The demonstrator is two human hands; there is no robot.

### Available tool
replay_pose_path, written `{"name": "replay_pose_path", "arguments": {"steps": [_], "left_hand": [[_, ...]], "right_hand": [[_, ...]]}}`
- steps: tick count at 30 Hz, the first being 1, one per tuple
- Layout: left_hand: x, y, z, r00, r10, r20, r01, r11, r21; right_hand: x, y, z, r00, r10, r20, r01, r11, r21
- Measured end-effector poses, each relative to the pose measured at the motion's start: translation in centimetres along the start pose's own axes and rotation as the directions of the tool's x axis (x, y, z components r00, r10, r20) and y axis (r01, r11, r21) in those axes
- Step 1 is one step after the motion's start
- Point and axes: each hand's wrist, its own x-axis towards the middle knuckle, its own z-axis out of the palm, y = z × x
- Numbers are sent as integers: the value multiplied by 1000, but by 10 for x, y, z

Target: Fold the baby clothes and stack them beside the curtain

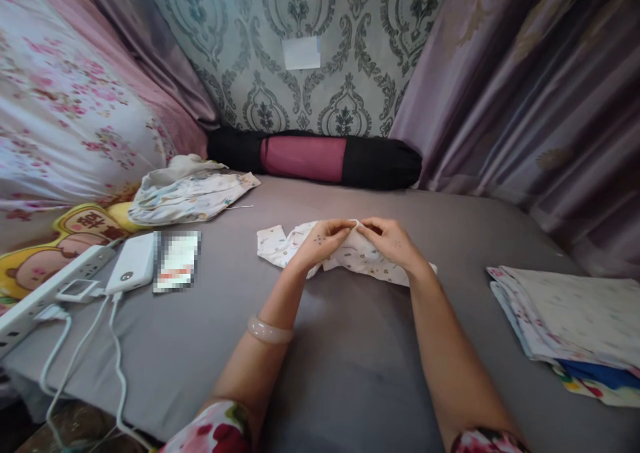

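Note:
A small white garment (357, 261) with a scattered print lies on the grey sheet, partly lifted in the middle. My left hand (324, 238) pinches its upper edge, and a bangle circles that wrist. Close beside it, my right hand (393, 241) grips the same edge, the fingertips of both hands nearly meeting. One short sleeve-like end of the garment spreads out to the left of my left hand. My hands and forearms cover part of the cloth, so its full shape is hidden.
A stack of folded clothes (575, 313) lies at the right. To the left are a crumpled printed garment (195, 193), a white power bank (131, 261), a power strip (60, 293) with cables, and a yellow cushion (45, 260). A black and maroon roll (305, 158) rests against the wall.

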Motion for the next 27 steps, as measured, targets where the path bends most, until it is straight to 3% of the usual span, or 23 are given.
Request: {"name": "replay_pose_path", "arguments": {"steps": [6, 12, 15, 21, 27], "left_hand": [[-9, 17, -24, 995, -14, -96, 37, 971, 236], [-22, 27, -30, 978, -133, 158, 11, 798, 602], [-23, 19, -23, 970, -187, 154, 11, 671, 741], [-15, -8, -10, 998, -33, 47, -25, 480, 877], [-5, -39, -7, 989, 145, 30, -100, 506, 856]], "right_hand": [[3, 18, 3, 973, 132, -188, -132, 991, 17], [6, 26, 6, 933, 167, -319, -182, 983, -17], [6, 30, 2, 895, 179, -408, -202, 979, -14], [5, 42, -11, 826, 218, -520, -250, 968, 9], [5, 55, -16, 802, 242, -546, -266, 963, 35]]}}
